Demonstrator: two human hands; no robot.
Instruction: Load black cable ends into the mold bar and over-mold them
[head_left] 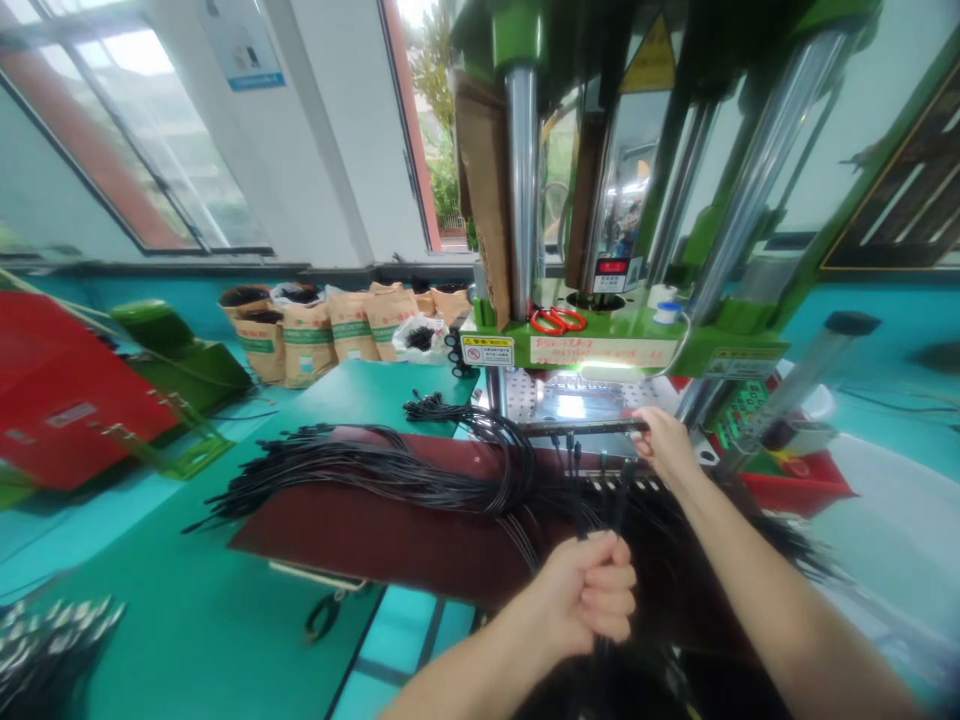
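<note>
My left hand (592, 590) is closed in a fist around a few black cables (616, 500) that rise out of its top. My right hand (664, 442) grips the right end of a dark narrow bar (581, 428) at the front of the press. Short black cable ends stand just below that bar. To the left, a large bundle of black cables (390, 475) lies over a dark red-brown board (352, 530). What sits inside my left fist is mostly hidden.
A green press (600, 345) with steel columns stands ahead. Orange-handled scissors (556, 320) lie on its ledge. At right is a red bin (799, 492). More cable ends (60, 640) rest on the green table (195, 620). Paper sacks (307, 340) line the wall.
</note>
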